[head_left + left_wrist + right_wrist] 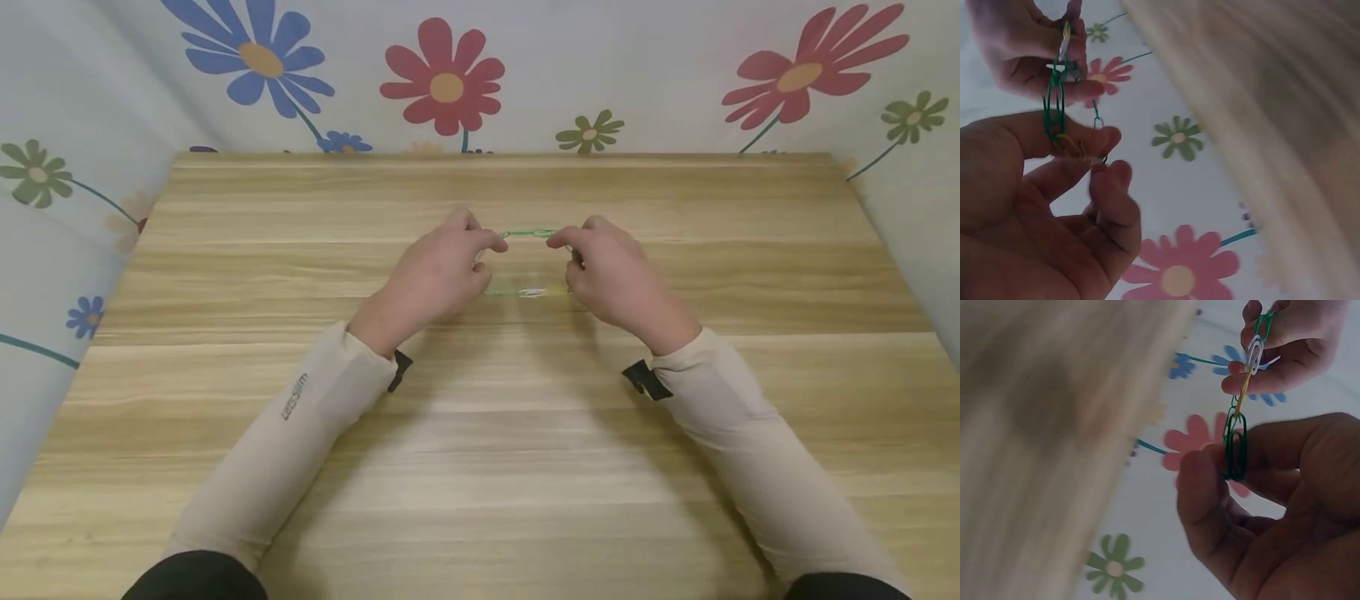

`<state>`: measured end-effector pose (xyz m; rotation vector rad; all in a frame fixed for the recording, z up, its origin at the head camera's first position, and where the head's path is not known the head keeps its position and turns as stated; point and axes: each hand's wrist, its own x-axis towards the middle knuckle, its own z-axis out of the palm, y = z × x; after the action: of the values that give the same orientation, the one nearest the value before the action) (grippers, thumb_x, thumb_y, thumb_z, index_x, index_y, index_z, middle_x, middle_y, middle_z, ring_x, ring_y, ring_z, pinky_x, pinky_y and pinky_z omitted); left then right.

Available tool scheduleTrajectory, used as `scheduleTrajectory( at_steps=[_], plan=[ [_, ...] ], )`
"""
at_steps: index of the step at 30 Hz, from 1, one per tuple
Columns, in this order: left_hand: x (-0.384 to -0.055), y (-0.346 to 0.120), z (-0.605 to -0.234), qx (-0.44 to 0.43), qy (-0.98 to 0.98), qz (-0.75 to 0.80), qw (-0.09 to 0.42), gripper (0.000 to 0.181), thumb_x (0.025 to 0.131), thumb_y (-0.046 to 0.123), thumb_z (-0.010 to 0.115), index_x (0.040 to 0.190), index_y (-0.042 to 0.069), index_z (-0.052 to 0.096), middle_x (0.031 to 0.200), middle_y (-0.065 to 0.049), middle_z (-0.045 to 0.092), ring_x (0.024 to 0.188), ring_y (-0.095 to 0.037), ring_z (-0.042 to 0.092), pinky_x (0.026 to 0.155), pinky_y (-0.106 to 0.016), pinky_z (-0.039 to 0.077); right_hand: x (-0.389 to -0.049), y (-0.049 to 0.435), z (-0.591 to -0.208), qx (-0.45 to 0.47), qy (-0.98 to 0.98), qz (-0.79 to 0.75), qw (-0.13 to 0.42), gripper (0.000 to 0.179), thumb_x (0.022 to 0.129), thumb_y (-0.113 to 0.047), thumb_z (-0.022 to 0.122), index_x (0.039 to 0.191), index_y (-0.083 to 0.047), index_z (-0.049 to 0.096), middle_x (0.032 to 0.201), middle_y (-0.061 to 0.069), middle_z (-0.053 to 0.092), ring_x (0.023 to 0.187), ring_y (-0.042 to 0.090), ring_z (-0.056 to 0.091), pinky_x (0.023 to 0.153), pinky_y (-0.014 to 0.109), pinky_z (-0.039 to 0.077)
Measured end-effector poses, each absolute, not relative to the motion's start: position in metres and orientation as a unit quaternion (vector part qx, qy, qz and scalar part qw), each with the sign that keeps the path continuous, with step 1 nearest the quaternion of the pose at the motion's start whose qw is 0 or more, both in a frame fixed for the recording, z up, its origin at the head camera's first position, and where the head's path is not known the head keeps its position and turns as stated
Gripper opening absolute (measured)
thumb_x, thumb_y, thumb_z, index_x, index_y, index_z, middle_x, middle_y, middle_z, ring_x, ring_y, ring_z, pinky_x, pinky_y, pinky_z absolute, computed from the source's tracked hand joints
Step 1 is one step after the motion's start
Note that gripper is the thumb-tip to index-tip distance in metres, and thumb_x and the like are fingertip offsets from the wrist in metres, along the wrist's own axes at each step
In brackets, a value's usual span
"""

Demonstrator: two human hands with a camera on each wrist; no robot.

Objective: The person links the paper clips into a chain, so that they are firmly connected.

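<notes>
A chain of linked paper clips (529, 233) in green, white and yellow stretches between both hands, raised over the wooden table. It forms a loop: one green strand runs along the far side, and a nearer strand has a white paper clip (532, 293) at its middle. The left hand (438, 268) pinches the loop's left end between thumb and fingertips. At the other end, the right hand (618, 279) pinches the chain. A green paper clip (1235, 450) hangs by the right fingertips in the right wrist view, joined to a yellow paper clip (1243, 394).
The wood-grain table (517, 467) spreads beneath both arms. Behind it stands a white wall covering (660, 67) printed with large flowers. Beige sleeves cover the forearms, and a black strap piece (647, 380) sticks out at the right wrist.
</notes>
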<state>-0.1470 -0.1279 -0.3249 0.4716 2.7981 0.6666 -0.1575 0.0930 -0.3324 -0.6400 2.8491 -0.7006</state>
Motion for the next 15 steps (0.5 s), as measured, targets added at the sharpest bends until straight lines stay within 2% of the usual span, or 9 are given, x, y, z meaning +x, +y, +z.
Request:
scheduleTrajectory(
  at_steps=[5,9,12,15],
  plan=[
    [-0.16,-0.134,-0.348,0.174,0.948,0.207,0.168,0.044,0.097,0.01,0.057,0.139,0.018,0.062,0.119,-0.005,0.046,0.08,-0.023,0.053,0.064,-0.033,0.044,-0.171,0.084,-0.355,-0.234,0.942,-0.187,0.15,0.046,0.09,0.004,0.054,0.135,0.002,0.059,0.115,0.021,0.062,0.098,0.032,0.055,0.087,0.047,0.046],
    [-0.165,-0.136,-0.361,0.198,0.942,0.196,0.187,0.045,0.096,0.011,0.061,0.14,0.018,0.061,0.119,-0.007,0.047,0.095,-0.024,0.051,0.074,-0.035,0.045,-0.174,0.081,-0.365,-0.242,0.937,-0.174,0.18,0.048,0.089,0.0,0.061,0.137,0.0,0.058,0.111,0.016,0.065,0.097,0.03,0.055,0.089,0.045,0.045],
    [-0.167,-0.136,-0.367,0.223,0.939,0.179,0.193,0.044,0.097,0.013,0.062,0.141,0.017,0.06,0.12,-0.008,0.047,0.102,-0.023,0.047,0.082,-0.036,0.045,-0.174,0.081,-0.369,-0.24,0.935,-0.171,0.197,0.051,0.089,-0.003,0.065,0.139,-0.001,0.055,0.104,0.012,0.062,0.091,0.029,0.052,0.086,0.044,0.044],
    [-0.168,-0.136,-0.369,0.244,0.934,0.175,0.193,0.044,0.097,0.013,0.064,0.141,0.016,0.06,0.121,-0.009,0.047,0.107,-0.024,0.046,0.088,-0.036,0.044,-0.173,0.082,-0.371,-0.239,0.935,-0.173,0.199,0.049,0.09,-0.004,0.064,0.139,-0.001,0.054,0.11,0.014,0.063,0.095,0.029,0.053,0.091,0.046,0.044]
  ],
)
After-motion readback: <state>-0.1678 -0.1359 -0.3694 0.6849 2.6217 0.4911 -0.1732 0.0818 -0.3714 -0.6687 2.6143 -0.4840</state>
